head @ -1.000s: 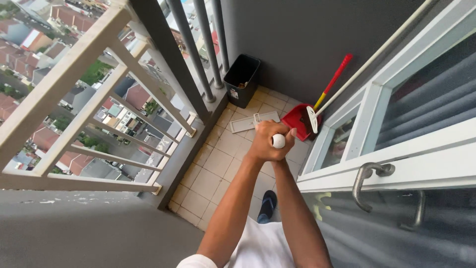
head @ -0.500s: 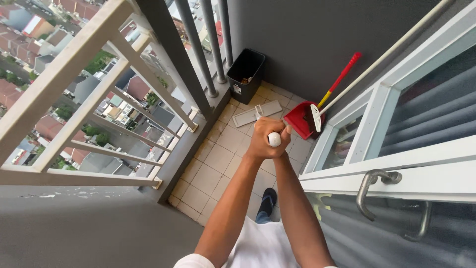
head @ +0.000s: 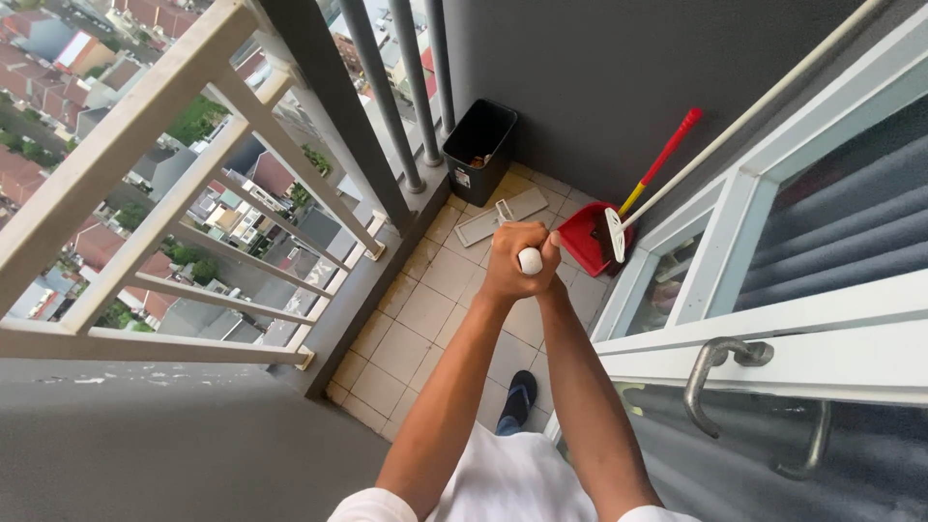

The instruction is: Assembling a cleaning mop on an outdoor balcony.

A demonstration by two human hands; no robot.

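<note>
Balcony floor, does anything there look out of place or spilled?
Nothing stands out. The flat mop head lies on the tiles, the black bin stands upright in the corner, and the red dustpan leans by the window frame.
</note>
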